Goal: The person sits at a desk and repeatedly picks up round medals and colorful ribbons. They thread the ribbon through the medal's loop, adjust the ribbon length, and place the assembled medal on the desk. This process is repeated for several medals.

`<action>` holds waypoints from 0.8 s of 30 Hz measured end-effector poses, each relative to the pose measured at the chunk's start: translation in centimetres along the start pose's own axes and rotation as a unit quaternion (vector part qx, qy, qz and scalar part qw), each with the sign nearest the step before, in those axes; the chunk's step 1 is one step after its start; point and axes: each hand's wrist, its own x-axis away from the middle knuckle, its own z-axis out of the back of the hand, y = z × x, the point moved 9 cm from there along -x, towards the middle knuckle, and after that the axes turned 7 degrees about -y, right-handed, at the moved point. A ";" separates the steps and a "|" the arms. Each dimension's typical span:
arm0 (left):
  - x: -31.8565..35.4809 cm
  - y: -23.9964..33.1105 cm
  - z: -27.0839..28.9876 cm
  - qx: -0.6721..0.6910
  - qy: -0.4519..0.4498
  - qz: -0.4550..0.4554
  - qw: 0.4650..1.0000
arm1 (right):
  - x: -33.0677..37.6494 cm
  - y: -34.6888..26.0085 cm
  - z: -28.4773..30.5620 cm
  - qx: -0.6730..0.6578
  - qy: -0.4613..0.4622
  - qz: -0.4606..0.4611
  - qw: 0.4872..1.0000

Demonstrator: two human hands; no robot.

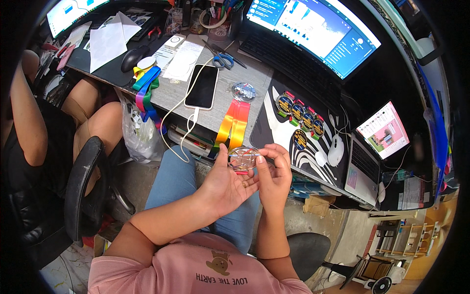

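Note:
Over my lap, both hands hold one round, shiny, clear-looking medal (pixel 243 159) with a bit of pink-red ribbon at its lower edge. My left hand (pixel 227 188) cups it from the left, thumb at its rim. My right hand (pixel 274 174) pinches the right side between thumb and fingers. Just beyond, a similar round medal (pixel 244 91) lies on the grey desk, its pink, orange and yellow ribbon (pixel 232 122) hanging over the front edge toward my hands. Several dark round medals (pixel 299 115) with coloured ribbon pieces rest on a black-and-white mat to the right.
A charging phone (pixel 202 86) lies left of the ribbon, its white cable drooping off the desk. Blue-handled scissors (pixel 223 61) lie behind. A white mouse (pixel 336 150) and a laptop (pixel 364 161) are at right. Another person sits at left beside a black chair (pixel 88 191).

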 end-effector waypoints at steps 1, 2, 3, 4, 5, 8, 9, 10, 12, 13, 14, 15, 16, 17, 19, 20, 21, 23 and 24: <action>0.0 0.0 -0.1 0.001 0.000 0.001 1.000 | 0.0 0.0 0.0 0.001 0.000 0.004 1.000; 0.0 0.0 -0.1 0.002 0.000 0.001 1.000 | 0.0 0.0 0.0 0.002 0.001 0.007 1.000; 0.0 0.0 -0.1 0.005 -0.008 0.001 1.000 | 0.0 -0.2 0.0 0.007 0.002 0.012 1.000; -0.1 0.0 -0.1 0.008 -0.017 0.001 1.000 | 0.0 -0.5 0.0 0.012 0.003 0.016 1.000; -0.1 0.0 0.0 0.011 -0.025 0.001 1.000 | 0.0 -0.6 0.0 0.017 0.004 0.021 1.000; -0.1 0.0 0.0 0.019 -0.034 0.000 0.999 | 0.1 -0.5 0.0 0.038 0.005 0.026 0.999; -0.3 0.2 0.1 0.013 -0.037 -0.009 0.999 | 0.2 -0.6 0.0 0.021 0.008 0.023 0.999; -0.4 0.4 0.2 0.008 -0.040 -0.018 0.999 | 0.2 -0.9 -0.1 0.004 0.011 0.019 1.000; -0.5 0.9 0.4 -0.002 -0.022 -0.042 0.999 | 0.3 -1.1 -0.4 -0.008 0.011 0.016 1.000; -0.5 1.2 0.6 -0.005 -0.001 -0.056 0.998 | 0.5 -1.0 -0.4 -0.003 0.009 0.014 1.000; -0.4 1.6 0.6 -0.010 0.019 -0.071 0.997 | 0.6 -1.1 -0.5 0.001 0.007 0.015 1.000; -0.3 2.3 0.1 -0.023 0.013 -0.094 0.995 | 0.9 -1.8 -0.7 0.041 0.007 0.052 0.998; 0.0 3.0 -0.5 -0.036 0.006 -0.118 0.992 | 1.4 -2.6 -1.1 0.081 0.007 0.089 0.993; 0.4 3.6 -1.1 -0.048 0.001 -0.141 0.989 | 2.0 -3.3 -1.3 0.121 0.008 0.125 0.985; 1.0 4.5 -2.8 -0.079 -0.033 -0.162 0.983 | 2.9 -4.6 -1.7 0.217 -0.006 0.167 0.962; 1.4 4.6 -3.7 -0.097 -0.060 -0.160 0.980 | 3.3 -4.8 -1.7 0.213 0.001 0.192 0.958; 1.7 4.6 -4.5 -0.115 -0.087 -0.157 0.977 | 3.8 -5.2 -1.7 0.208 0.008 0.217 0.954; 1.9 4.6 -5.1 -0.130 -0.101 -0.161 0.973 | 4.3 -6.1 -1.6 0.212 0.022 0.249 0.945; 2.1 4.7 -5.2 -0.132 -0.109 -0.161 0.972 | 4.4 -6.8 -1.5 0.215 0.034 0.268 0.939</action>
